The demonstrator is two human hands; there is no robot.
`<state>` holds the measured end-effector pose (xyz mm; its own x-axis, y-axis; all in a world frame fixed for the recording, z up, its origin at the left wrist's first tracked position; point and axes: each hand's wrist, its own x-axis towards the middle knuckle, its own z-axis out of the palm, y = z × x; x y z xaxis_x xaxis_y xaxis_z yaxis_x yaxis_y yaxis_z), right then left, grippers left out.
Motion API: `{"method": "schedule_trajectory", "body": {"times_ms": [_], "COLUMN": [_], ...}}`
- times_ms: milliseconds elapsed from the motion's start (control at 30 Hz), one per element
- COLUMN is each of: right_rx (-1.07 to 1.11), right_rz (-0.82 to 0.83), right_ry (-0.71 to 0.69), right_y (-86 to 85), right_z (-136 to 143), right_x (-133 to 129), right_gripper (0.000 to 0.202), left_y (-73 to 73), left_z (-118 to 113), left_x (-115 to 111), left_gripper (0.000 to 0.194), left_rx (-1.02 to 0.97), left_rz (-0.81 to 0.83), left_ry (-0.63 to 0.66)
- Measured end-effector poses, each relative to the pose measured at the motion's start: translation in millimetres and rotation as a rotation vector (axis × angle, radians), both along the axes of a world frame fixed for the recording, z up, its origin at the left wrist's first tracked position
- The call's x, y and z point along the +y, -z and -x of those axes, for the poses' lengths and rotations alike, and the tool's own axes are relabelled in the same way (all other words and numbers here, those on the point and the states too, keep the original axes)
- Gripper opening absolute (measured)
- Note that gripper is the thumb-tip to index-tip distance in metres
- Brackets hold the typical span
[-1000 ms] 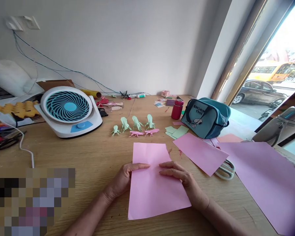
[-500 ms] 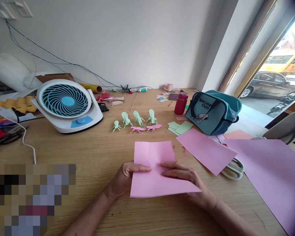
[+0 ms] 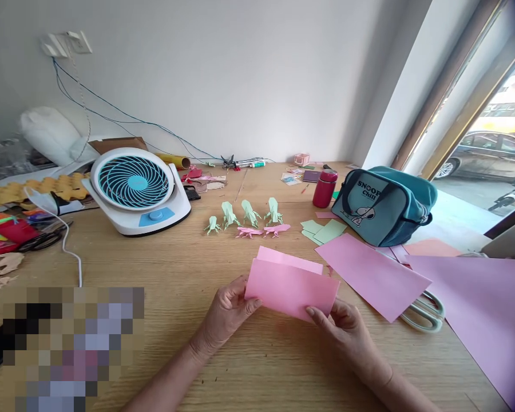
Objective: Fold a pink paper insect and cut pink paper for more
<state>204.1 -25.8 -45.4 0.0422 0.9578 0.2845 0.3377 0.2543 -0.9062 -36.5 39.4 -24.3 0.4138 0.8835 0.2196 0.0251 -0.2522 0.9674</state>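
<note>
A pink sheet of paper [image 3: 289, 289], bent over into two layers, is held up between my hands above the wooden table. My left hand [image 3: 229, 306] pinches its left end, thumb on the near face and fingers behind. At the lower right corner, my right hand [image 3: 347, 332] grips it with the thumb in front; the other fingers are partly hidden behind the paper. Beyond it stand several light green folded paper insects [image 3: 250, 213], with two pink ones [image 3: 277, 230] in front of them.
To the right lie another pink sheet [image 3: 371, 274], scissors [image 3: 429, 313] partly under it and a large pink sheet [image 3: 489, 309]. Behind are green paper pieces [image 3: 328, 231], a red flask [image 3: 325, 189] and a blue bag [image 3: 380, 206]. A fan [image 3: 137, 189] stands left.
The pink sheet went from lying open to being doubled over, near edge up. Both hands moved from pressing on its surface to gripping its lower corners. The camera view has shifted left.
</note>
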Motion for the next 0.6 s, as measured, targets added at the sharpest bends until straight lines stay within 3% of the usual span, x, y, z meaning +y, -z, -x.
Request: {"method": "schedule_trajectory", "body": {"times_ms": [167, 600], "right_rx": [-0.099, -0.288], "right_rz": [-0.026, -0.104], "right_ry": [-0.073, -0.173], "right_y": [-7.9, -13.6], "right_z": [4, 6], "right_x": [-1, -7], "right_gripper": [0.023, 0.03], "left_y": [-5.7, -5.5], "left_z": [-3, -3], "left_x": [-4, -6], "left_gripper": [0.04, 0.036], "left_rx": [-0.017, -0.048], "left_rz": [0.08, 0.085], "left_ry": [-0.059, -0.102]}}
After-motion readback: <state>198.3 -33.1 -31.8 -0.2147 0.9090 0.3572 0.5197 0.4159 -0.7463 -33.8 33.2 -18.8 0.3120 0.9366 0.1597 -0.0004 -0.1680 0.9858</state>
